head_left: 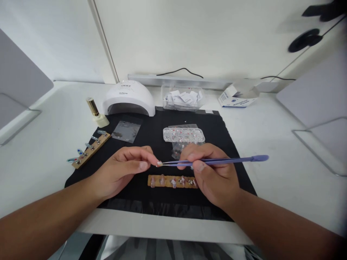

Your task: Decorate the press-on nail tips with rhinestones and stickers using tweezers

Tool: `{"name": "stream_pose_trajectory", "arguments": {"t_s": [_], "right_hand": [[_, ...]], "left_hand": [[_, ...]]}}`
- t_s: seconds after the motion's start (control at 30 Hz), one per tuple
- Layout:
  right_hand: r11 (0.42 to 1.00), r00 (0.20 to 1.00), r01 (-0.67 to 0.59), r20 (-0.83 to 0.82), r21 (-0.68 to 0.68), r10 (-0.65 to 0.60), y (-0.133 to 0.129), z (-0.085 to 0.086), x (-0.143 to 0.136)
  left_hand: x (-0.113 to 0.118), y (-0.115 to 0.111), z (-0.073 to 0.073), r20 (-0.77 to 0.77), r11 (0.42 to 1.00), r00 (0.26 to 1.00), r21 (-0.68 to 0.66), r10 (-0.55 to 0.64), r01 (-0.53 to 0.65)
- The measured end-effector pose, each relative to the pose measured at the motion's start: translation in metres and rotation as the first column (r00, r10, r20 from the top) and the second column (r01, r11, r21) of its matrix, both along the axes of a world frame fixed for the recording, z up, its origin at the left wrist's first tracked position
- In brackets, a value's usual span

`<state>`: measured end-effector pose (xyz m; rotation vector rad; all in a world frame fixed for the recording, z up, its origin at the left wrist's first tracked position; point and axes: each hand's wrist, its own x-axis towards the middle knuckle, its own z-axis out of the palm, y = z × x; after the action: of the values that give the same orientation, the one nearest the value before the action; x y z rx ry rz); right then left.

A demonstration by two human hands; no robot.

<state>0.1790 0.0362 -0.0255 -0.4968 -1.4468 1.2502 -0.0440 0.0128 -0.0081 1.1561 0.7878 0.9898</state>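
My right hand (214,173) holds purple tweezers (227,160) level between thumb and fingers, their tips pointing left. Those tips meet a tiny pale piece (159,164) at the end of my left index finger. My left hand (121,169) has its index finger stretched out, the thumb beneath it and the other fingers curled. Just below, between the hands, lies a wooden strip (159,181) bearing several pinkish nail tips. A clear compartment case (184,135) with small decorations rests on plastic bags beyond my right hand.
Black mat (130,196) under the work. Behind it stand a white lamp (130,94), a clear box (181,99) of packets and an open carton (238,96). At left are a polish bottle (101,120), a second strip (90,150) of nail tips and a flat bag (127,130).
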Motion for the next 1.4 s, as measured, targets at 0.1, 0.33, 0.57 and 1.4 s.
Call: {"name": "stream_pose_trajectory", "arguments": {"t_s": [0.1, 0.33, 0.57, 1.4], "right_hand": [[1.000, 1.000, 0.003, 0.004, -0.029, -0.003, -0.001, 0.002, 0.000], [0.999, 1.000, 0.026, 0.004, -0.025, -0.026, -0.002, 0.007, -0.003], [0.999, 0.990, 0.050, 0.134, -0.002, -0.049, -0.004, 0.011, 0.002], [0.981, 0.807, 0.051, 0.571, 0.186, -0.150, -0.025, 0.026, -0.005]], "left_hand": [[0.000, 0.001, 0.001, -0.004, 1.000, 1.000, -0.007, -0.010, 0.010], [0.001, -0.003, -0.006, -0.096, 0.999, 0.994, 0.017, 0.043, -0.041], [-0.010, -0.006, 0.008, -0.591, 0.896, 0.795, 0.417, 0.141, 0.151], [-0.005, -0.008, 0.008, -0.867, 0.714, 0.448, 0.456, 0.220, 0.532]]}}
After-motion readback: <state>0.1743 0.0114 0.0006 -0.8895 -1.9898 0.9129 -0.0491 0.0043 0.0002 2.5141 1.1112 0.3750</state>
